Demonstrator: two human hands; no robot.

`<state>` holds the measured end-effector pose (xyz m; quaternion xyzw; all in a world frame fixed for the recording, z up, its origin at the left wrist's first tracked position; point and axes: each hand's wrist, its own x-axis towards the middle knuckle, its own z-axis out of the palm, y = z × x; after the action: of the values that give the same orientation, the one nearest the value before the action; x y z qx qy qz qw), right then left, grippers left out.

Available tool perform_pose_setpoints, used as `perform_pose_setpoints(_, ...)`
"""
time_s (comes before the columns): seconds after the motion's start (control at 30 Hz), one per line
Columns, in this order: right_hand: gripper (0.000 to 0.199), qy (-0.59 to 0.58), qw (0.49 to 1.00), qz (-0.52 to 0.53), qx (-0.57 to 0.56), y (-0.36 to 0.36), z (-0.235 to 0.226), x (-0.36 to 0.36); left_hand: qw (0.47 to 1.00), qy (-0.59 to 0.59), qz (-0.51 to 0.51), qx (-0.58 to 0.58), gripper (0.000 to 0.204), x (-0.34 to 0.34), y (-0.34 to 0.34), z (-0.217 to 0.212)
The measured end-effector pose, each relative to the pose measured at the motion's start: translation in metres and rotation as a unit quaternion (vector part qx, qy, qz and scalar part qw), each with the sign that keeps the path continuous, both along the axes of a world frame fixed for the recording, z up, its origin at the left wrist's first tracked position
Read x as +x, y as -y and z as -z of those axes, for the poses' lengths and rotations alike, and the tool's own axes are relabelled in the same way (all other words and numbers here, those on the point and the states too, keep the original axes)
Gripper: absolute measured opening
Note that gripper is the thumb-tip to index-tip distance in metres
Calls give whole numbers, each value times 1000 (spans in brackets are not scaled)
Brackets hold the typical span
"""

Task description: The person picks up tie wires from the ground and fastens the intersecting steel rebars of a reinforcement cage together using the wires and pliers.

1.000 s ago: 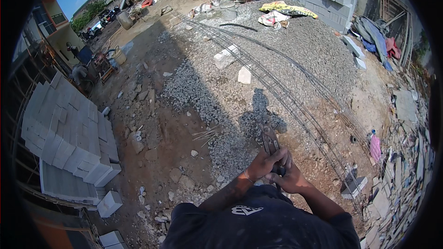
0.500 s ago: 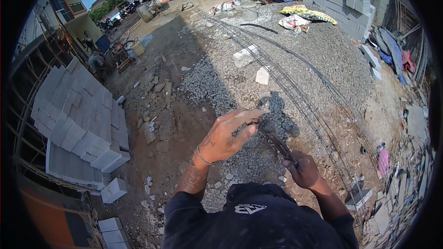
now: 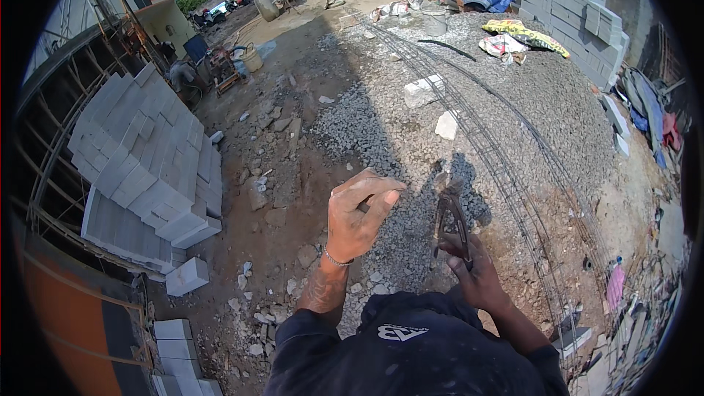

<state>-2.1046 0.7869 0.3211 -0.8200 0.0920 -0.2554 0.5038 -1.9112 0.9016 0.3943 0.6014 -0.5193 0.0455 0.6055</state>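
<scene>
In right hand (image 3: 478,273), dark pincers (image 3: 449,214).

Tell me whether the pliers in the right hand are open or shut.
Shut, as far as shows: the pliers taper to one closed tip, handles held in the right hand.

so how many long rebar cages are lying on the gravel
2: the near cage runs just right of the pliers in the right hand; the far cage lies further right. More may be hidden.
</scene>
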Motion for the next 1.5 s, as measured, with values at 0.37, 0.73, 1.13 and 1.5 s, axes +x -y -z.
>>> perform_pose_setpoints(0.37,20,-20,989,-9,146,27,-64,34,997,-66,-33,-22,19,-21,-34,11)
perform_pose_setpoints(0.73,32,18,946,-231,227,14,-86,86,997,-29,-70,9,11,-21,-31,4)
perform_pose_setpoints(1.13,26,-9,922,-179,344,22,-38,107,987,101,-111,55,11,-15,-26,25)
perform_pose_setpoints(1.5,31,-52,910,-187,366,13,-19,137,956,161,-199,144,18,-7,-38,40)
